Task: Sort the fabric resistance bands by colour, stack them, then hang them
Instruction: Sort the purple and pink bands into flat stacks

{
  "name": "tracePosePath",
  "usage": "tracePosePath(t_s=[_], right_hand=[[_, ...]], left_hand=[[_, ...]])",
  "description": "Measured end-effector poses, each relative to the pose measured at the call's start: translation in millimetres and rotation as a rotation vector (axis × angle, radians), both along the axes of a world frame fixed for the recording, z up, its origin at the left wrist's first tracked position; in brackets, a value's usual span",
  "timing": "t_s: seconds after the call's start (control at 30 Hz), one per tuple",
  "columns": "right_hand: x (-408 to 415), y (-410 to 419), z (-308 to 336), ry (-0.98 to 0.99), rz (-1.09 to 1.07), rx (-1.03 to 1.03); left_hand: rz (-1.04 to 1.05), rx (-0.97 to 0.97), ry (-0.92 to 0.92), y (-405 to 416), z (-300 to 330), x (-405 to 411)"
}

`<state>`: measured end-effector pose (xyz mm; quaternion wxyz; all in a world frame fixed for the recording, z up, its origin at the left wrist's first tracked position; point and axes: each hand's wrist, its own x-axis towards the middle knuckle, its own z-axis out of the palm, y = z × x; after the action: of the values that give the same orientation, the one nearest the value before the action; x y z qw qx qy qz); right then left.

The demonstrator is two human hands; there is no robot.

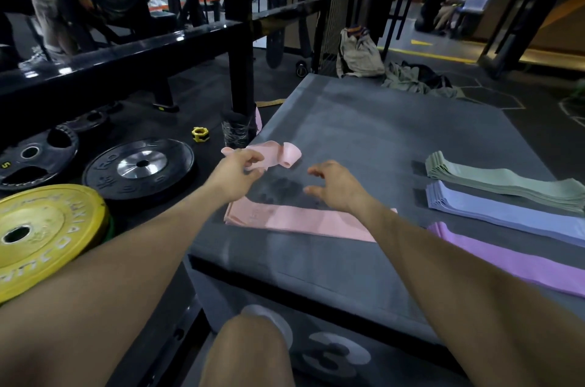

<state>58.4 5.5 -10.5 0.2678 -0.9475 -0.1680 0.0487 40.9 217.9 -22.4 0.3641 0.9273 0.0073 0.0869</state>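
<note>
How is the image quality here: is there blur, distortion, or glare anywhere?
Head view: the left hand gripping the loose pink band is slightly motion-blurred, as is the right hand; the wide lens bends the black rack beam; glare shines on that beam; the far background is dim and soft.

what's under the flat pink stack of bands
The flat pink stack of fabric bands lies directly on the dark grey padded box top. Its right end is covered by the right forearm, so what is under that part cannot be seen.
</note>
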Motion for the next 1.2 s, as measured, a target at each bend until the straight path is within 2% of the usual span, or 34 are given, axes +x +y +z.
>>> tracePosePath(t_s=[0.1,0.3,0.57,0.7,0.9,1.07,1.2], right_hand=[[27,5,2,-0.008,-0.034,0.031],[73,10,-12,-0.028,-0.022,-0.059],[94,-2,-30,-0.013,0.011,-0.078],[90,-15,-16,-0.021,-0.023,-0.021],[69,-27,37,-0.096,-0.093,0.160],[46,-33,101,-0.118,-0.191,0.524],[16,-39,148,-0.171,-0.094,0.595]], left_hand=[[-0.007,-0.016,0.014,-11,0,25],[-0.023,0.099,0.039,-38,-11,74],[0.008,0.194,0.011,-54,-38,101],[0.042,0.060,-0.042,-60,-17,97],[0.013,-0.368,-0.088,-71,52,81],[-0.100,-0.465,-0.183,-89,129,48],[-0.190,-0.570,-0.242,-102,177,21]])
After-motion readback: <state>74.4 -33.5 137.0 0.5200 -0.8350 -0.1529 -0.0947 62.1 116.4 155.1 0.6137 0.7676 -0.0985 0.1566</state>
